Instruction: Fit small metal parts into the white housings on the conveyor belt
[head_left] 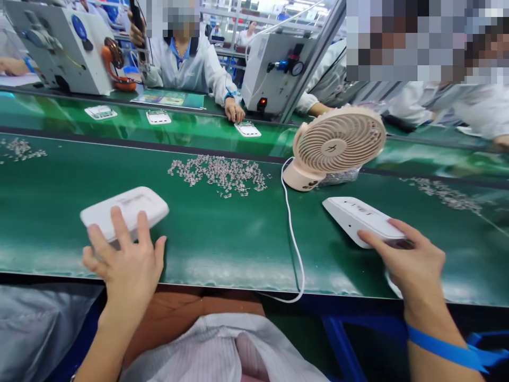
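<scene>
With fingers spread, my left hand point(127, 260) rests its fingertips on the near side of a white plastic housing point(139, 204) lying on the green work surface. At the right, my right hand point(413, 260) grips another white plastic housing point(358, 217) between thumb and fingers, its far end pointing away to the left. Slots and small holes show on that housing. Part of a further white piece point(393, 284) peeks out beneath my right wrist, mostly hidden. A blue band point(445, 350) circles that wrist.
A beige fan point(338, 143) stands at centre right, its white cable point(292, 233) hanging over the near edge. Small metal parts point(222, 174) lie in piles. Beyond, white housings with boards point(159, 117) sit on a green conveyor point(199, 124); a co-worker's hand point(234, 110) touches one.
</scene>
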Available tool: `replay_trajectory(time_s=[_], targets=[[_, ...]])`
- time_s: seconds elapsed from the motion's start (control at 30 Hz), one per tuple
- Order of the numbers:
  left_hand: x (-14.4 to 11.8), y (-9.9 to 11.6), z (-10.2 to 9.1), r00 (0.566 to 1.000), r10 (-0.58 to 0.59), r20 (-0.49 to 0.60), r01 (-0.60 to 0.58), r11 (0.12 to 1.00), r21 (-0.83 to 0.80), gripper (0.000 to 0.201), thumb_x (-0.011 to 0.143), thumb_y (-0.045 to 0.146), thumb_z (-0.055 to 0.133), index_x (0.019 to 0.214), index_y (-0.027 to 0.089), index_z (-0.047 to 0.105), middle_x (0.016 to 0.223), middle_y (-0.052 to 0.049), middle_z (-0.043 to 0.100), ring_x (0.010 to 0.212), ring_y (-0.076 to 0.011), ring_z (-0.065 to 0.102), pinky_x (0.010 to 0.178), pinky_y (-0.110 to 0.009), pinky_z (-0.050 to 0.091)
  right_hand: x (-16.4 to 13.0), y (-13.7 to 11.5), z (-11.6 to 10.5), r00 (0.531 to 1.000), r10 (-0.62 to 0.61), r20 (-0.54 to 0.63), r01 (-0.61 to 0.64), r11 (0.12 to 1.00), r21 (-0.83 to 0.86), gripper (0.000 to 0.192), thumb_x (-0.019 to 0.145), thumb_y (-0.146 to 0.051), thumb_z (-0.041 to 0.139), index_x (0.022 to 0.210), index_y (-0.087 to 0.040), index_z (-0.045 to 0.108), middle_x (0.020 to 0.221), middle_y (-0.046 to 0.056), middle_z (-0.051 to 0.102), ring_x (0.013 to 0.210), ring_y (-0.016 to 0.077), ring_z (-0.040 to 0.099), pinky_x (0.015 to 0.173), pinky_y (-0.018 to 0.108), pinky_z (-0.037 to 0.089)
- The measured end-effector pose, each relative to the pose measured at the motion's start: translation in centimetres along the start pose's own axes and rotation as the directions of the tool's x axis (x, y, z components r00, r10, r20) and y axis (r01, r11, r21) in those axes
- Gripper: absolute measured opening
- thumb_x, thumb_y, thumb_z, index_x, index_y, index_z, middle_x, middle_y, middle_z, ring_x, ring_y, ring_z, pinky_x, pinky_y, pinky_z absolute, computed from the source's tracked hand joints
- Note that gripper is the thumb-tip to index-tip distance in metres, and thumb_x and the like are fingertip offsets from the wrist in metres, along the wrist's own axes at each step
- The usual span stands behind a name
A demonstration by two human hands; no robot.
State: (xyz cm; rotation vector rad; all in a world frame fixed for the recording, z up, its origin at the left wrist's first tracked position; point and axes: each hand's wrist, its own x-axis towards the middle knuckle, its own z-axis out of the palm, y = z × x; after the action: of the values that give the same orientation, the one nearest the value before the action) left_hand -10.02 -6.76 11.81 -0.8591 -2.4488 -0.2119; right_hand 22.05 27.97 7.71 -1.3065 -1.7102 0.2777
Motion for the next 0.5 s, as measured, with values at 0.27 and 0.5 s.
replay_trajectory(time_s=[0.27,0.5], targets=[[-2.1,5.0,-0.3,0.903,0.417,-0.104,-0.428,0.854,-0.296,0.076,0.076,0.067,0.045,0.133,0.017,0.044,0.14,-0.019,0.035,0.122,-0.04,0.035,0.091,-0.05,0.031,-8.2,-14.0,0.2,0.644,-0.608,0.465,0.278,0.752,0.598,0.052,0.072,-0.042,0.074,0.118,-0.023,0.059,0.116,0.011,0.052,0.104,0.0267,0.053,0.087,0.038,0.049],[-3.1,5.2,0.5,0.914,0.378,-0.148,-0.405,0.829,-0.385,0.05,0.083,0.046,0.051,0.115,0.008,0.057,0.128,-0.019,0.05,0.118,-0.0337,0.041,0.094,-0.042,0.034,-6.8,-19.1,8.1,0.481,-0.547,0.685,-0.001,0.781,0.624,0.045,0.079,-0.049,0.064,0.11,-0.016,0.06,0.107,0.009,0.058,0.094,0.0223,0.057,0.08,0.033,0.049]])
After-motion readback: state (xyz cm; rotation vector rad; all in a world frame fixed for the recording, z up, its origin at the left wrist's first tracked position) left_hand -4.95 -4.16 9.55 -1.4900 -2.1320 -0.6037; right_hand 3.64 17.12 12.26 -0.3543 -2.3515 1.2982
